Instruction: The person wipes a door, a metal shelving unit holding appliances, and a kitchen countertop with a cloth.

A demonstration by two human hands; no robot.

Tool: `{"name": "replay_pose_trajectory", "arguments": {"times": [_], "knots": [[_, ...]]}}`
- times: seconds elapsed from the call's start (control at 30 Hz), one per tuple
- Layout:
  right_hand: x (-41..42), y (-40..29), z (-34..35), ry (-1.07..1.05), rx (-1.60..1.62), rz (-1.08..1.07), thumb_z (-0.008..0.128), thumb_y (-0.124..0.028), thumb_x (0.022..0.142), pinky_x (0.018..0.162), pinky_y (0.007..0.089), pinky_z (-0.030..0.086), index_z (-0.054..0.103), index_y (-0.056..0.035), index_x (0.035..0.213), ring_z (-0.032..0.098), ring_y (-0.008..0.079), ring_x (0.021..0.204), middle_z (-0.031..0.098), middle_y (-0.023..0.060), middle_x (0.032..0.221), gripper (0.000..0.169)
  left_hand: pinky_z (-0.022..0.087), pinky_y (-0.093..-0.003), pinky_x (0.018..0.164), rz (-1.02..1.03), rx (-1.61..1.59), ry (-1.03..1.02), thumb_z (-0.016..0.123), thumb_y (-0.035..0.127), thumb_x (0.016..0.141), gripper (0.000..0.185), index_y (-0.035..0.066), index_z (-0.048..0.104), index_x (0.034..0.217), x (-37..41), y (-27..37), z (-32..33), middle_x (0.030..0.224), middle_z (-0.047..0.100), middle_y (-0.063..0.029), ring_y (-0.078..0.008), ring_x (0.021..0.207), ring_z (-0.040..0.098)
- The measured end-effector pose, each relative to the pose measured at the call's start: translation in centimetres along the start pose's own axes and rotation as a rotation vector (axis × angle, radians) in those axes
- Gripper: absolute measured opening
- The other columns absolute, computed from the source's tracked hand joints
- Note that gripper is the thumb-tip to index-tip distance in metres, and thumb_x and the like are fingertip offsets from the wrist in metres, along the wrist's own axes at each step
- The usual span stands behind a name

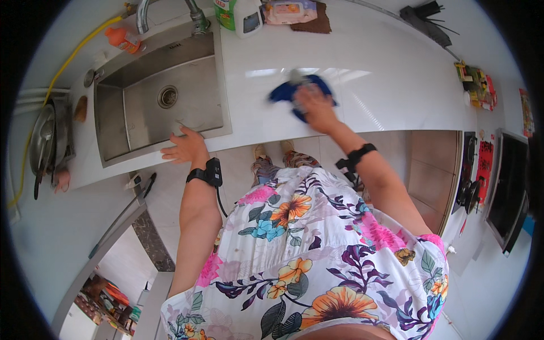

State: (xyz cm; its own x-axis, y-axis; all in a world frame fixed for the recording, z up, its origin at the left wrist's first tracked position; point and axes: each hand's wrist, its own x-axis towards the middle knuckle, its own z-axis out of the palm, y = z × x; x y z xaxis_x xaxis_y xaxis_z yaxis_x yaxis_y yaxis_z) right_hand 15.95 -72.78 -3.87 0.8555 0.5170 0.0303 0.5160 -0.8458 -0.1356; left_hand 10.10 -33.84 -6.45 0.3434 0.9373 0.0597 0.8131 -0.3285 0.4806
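A dark blue cloth lies bunched on the white countertop, to the right of the sink. My right hand presses down on it, palm over the fabric; hand and cloth are both blurred. Something pale shows at the cloth's far edge, too blurred to name. My left hand rests at the front rim of the stainless steel sink, fingers apart and holding nothing. A round drain sits in the basin's floor.
Behind the sink stand a faucet and an orange bottle. A white jug, a wipes pack and a brown cloth line the back. Pans hang left. Food packets and a stove are right.
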Motion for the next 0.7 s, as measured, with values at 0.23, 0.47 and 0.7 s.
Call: {"name": "replay_pose_trajectory", "arguments": {"times": [0.23, 0.47, 0.7], "knots": [[-10.7, 13.0, 2.8, 0.205, -0.119, 0.603, 0.065, -0.013, 0.083, 0.108, 0.0503, 0.032, 0.042, -0.0023, 0.142, 0.041, 0.0422, 0.132, 0.037, 0.0254, 0.148, 0.065, 0.008, -0.065, 0.112, -0.007, 0.004, 0.063, 0.049, 0.054, 0.093, 0.055, 0.019, 0.048, 0.136, 0.8, 0.3, 1.8, 0.159, 0.007, -0.0294, -0.0468, 0.147, 0.002], [-2.8, 0.6, 4.2, 0.125, -0.044, -0.017, 0.059, -0.007, 0.076, 0.116, 0.056, 0.022, 0.053, -0.0069, 0.132, 0.032, 0.0405, 0.14, 0.04, 0.0233, 0.146, 0.057, 0.014, -0.0648, 0.11, 0.022, 0.098, 0.107, 0.051, 0.055, 0.092, 0.053, 0.024, 0.05, 0.135, 1.5, 0.0, 4.3, 0.157, 0.013, -0.0271, -0.0477, 0.146, 0.007], [1.5, -7.2, 1.8, -0.107, 0.129, -0.42, 0.059, -0.008, 0.08, 0.103, 0.0623, 0.038, 0.052, -0.0213, 0.138, 0.022, 0.0359, 0.146, 0.031, 0.0038, 0.157, 0.059, 0.015, -0.0655, 0.109, -0.005, 0.098, 0.038, 0.046, 0.061, 0.093, 0.062, 0.028, 0.04, 0.145, 4.4, -3.2, 4.8, 0.159, 0.009, -0.0267, -0.0444, 0.147, 0.006]]}}
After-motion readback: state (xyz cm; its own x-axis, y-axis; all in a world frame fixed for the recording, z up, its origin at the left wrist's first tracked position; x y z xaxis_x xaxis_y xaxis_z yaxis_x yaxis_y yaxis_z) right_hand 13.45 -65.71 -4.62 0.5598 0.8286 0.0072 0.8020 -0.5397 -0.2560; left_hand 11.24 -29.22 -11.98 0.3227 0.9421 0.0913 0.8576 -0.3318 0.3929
